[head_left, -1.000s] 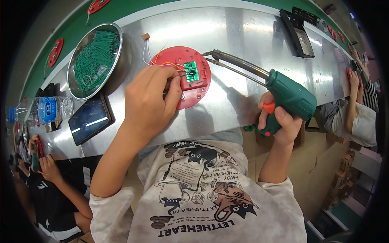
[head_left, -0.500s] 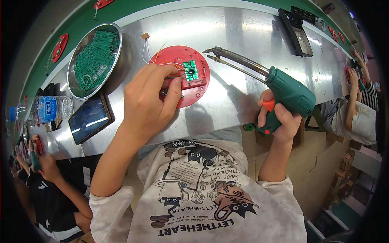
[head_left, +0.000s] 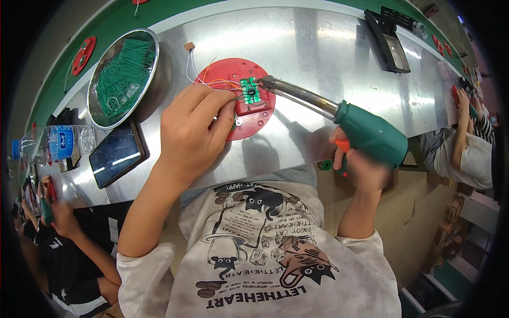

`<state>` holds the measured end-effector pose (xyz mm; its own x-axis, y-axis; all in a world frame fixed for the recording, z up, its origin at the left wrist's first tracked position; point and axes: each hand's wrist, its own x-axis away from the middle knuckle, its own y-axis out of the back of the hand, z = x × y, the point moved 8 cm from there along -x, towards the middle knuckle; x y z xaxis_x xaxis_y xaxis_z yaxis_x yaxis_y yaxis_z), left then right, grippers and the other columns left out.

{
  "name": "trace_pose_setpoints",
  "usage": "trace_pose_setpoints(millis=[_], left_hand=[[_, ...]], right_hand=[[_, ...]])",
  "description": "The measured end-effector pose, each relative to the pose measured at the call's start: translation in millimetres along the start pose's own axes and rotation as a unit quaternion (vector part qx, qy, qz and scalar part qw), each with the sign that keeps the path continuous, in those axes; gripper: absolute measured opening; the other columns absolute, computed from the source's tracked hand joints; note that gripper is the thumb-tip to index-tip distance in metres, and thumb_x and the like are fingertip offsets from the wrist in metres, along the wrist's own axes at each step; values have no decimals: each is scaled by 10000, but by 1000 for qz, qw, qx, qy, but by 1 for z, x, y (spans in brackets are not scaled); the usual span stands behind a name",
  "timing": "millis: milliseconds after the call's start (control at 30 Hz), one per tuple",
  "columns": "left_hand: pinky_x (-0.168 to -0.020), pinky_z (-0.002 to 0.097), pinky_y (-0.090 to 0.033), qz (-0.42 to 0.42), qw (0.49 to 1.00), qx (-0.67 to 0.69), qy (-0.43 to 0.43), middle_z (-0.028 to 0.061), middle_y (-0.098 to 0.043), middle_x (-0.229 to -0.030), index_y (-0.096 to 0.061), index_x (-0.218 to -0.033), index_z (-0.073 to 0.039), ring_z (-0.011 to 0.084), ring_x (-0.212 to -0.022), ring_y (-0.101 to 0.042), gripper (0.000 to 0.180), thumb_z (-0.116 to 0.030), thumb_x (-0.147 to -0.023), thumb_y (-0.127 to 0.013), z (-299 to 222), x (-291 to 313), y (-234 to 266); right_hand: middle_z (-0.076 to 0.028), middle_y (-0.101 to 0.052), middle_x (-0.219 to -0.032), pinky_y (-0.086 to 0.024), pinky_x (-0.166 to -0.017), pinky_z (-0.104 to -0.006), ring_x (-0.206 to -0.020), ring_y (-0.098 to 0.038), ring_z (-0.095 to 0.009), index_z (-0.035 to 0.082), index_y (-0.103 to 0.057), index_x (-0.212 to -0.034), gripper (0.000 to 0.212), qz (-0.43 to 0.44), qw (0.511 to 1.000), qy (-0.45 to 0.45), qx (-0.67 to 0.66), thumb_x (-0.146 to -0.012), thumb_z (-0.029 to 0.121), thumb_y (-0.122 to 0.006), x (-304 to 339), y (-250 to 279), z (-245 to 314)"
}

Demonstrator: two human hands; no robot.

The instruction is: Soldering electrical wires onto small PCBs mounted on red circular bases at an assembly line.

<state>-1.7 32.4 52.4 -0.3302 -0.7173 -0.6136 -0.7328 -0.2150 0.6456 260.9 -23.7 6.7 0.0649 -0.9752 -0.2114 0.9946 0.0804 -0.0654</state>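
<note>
the tip (head_left: 261, 82) of the green soldering gun (head_left: 371, 130), held clear of the red disc (head_left: 249, 124) on its right half a second ago, is now brought in over the upper right part of the green circuit board (head_left: 252, 91). whether the board is touched by it cannot be told. by this shift, it is judged, the work is taken from positioning to the point where heat can be applied.

the gun's handle is wrapped by the right hand (head_left: 366, 168), which is blurred; whether the orange trigger is squeezed cannot be told. the left hand (head_left: 192, 126) is kept in almost the same place, thumb and forefinger pinched together at the board's left edge, where a thin dark wire (head_left: 239, 98) seems to be gripped, though it is partly hidden.

the board is seated on the raised block of the disc, which is laid flat on the metal bench (head_left: 313, 53). orange and white wires (head_left: 220, 82) are led off to the left, past the knuckles. near them, green wires are heaped in a steel bowl (head_left: 155, 50).
</note>
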Motion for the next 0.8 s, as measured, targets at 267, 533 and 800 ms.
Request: trace_pose_setpoints(millis=[267, 533, 800], left_hand=[[-614, 370, -508, 3, 1000, -13, -19, 99, -658, -811, -711, -905, -9, 272, -694, -639, 159, 5, -750, -744, -1, 1, -1], [-595, 368, -506, -4, 998, -41, -48, 98, -654, -779, -701, -886, -1, 262, -672, -638, 155, 18, -738, -743, -6, 2, -1], [-584, 366, -503, -9, 997, -46, -58, 99, -653, -772, -700, -895, 2, 256, -659, -636, 167, 21, -734, -743, -6, 3, -1]], right_hand=[[-229, -671, -977, -487, -475, -289, -553, -594, -204, -117, -583, -1195, 413, 47, 998, 18, 41, -841, 84, -655, 2, -7, 5], [-194, -651, -934, -485, -504, -293, -572, -580, -191, -97, -561, -1225, 431, 62, 996, 19, 54, -837, 68, -649, 0, -6, 6], [-181, -634, -896, -467, -465, -276, -553, -576, -194, -97, -555, -1228, 481, 15, 998, -54, 6, -833, 145, -685, -5, -2, 5]])
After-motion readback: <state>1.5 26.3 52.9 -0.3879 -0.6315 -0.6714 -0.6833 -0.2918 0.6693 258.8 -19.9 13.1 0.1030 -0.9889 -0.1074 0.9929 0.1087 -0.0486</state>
